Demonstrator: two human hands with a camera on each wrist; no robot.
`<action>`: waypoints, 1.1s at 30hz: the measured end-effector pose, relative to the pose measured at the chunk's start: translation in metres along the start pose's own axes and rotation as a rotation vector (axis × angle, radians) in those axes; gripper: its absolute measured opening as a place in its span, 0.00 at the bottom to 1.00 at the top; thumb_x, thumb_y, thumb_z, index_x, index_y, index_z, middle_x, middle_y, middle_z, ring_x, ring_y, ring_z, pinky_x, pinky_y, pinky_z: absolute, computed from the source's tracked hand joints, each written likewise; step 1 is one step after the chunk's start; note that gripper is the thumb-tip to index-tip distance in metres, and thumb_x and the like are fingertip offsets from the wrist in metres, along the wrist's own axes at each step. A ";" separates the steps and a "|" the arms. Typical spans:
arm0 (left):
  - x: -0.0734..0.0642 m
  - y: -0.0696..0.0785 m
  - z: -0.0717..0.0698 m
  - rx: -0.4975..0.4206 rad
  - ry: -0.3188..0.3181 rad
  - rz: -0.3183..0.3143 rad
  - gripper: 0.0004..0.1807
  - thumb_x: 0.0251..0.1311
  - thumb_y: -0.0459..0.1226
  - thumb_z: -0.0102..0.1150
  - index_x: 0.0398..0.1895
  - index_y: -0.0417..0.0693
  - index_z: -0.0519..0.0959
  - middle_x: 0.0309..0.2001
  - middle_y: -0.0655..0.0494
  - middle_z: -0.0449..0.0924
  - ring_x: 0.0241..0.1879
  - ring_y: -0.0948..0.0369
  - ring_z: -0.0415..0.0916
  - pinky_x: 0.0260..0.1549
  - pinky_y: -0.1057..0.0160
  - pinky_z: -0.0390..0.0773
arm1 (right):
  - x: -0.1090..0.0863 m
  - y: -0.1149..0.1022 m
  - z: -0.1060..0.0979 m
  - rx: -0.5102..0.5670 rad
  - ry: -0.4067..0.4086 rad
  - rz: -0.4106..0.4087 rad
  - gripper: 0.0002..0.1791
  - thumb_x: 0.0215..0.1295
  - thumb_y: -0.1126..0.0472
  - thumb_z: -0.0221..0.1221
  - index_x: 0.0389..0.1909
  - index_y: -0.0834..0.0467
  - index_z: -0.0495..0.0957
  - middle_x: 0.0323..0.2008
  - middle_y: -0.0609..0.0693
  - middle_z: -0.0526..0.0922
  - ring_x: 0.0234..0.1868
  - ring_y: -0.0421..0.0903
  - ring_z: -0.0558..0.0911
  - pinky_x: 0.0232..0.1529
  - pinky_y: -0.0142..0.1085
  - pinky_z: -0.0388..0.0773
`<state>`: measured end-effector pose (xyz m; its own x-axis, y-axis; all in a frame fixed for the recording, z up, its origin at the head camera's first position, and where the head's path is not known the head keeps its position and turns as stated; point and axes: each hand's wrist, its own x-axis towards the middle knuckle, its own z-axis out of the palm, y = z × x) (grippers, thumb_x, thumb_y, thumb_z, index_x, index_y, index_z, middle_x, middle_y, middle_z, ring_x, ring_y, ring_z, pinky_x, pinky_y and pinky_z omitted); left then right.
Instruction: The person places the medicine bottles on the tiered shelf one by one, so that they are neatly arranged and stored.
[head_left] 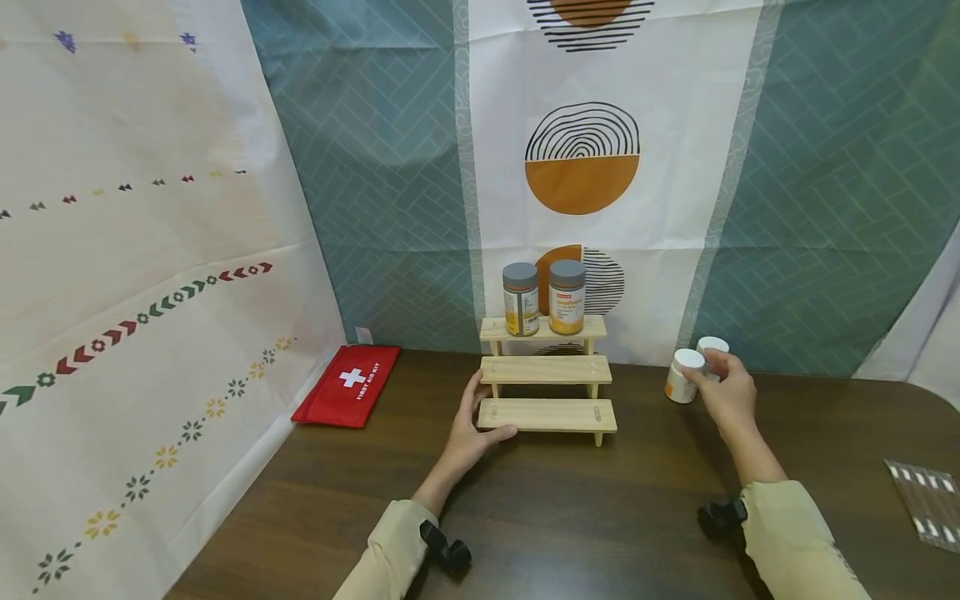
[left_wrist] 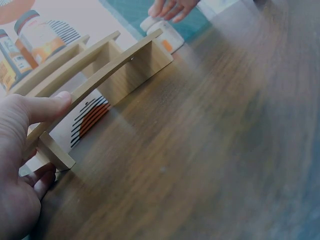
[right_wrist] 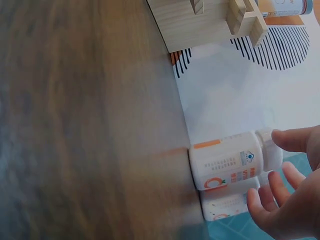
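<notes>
**Three-step wooden stand (head_left: 547, 415), held at its left end**

Stand: pale wood, upright on a dark brown table (head_left: 570, 525), near the patterned backdrop (head_left: 382, 158).

Left hand (head_left: 471, 433): clamped on the stand's left end, thumb on the lowest step, other fingers bent round the side.

Front white bottle (head_left: 678, 388): upright on the table, right of the stand and well apart from it; orange-marked label, white cap.

Rear white bottle (head_left: 712, 343): just behind and to the right of the front one, partly hidden by the right hand (head_left: 731, 398).

Right hand: thumb at the front bottle's cap; the other fingers loosely bent and apart, close to both bottles. Whether they pinch the cap cannot be told.

Grey-lidded jars, two: left jar (head_left: 521, 307) and right jar (head_left: 567, 305), upright side by side on the top step.

First aid kit (head_left: 347, 392): red pouch, white cross, lying left of the stand.

Clear pack (head_left: 928, 502): white-ended pieces inside, at the table's right, partly out of view.
</notes>
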<state>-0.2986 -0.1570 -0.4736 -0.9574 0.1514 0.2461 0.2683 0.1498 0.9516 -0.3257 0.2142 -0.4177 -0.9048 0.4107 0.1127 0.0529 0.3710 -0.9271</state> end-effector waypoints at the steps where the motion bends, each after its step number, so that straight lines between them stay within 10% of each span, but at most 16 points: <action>1: 0.000 0.000 0.000 0.002 0.000 0.001 0.56 0.54 0.33 0.71 0.78 0.64 0.44 0.74 0.41 0.56 0.71 0.42 0.58 0.52 0.52 0.76 | 0.000 0.001 0.000 -0.001 -0.003 0.005 0.31 0.67 0.59 0.60 0.66 0.68 0.64 0.65 0.69 0.67 0.67 0.61 0.65 0.67 0.54 0.63; 33: 0.001 0.000 0.001 -0.009 0.000 0.014 0.56 0.53 0.32 0.71 0.78 0.62 0.44 0.73 0.41 0.59 0.69 0.44 0.61 0.60 0.48 0.69 | 0.003 0.008 0.006 -0.090 0.049 -0.030 0.32 0.63 0.58 0.63 0.66 0.66 0.68 0.60 0.68 0.74 0.58 0.58 0.74 0.42 0.30 0.66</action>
<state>-0.2991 -0.1556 -0.4732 -0.9536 0.1530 0.2592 0.2804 0.1385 0.9498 -0.3310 0.2134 -0.4267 -0.8848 0.4378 0.1594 0.0658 0.4560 -0.8875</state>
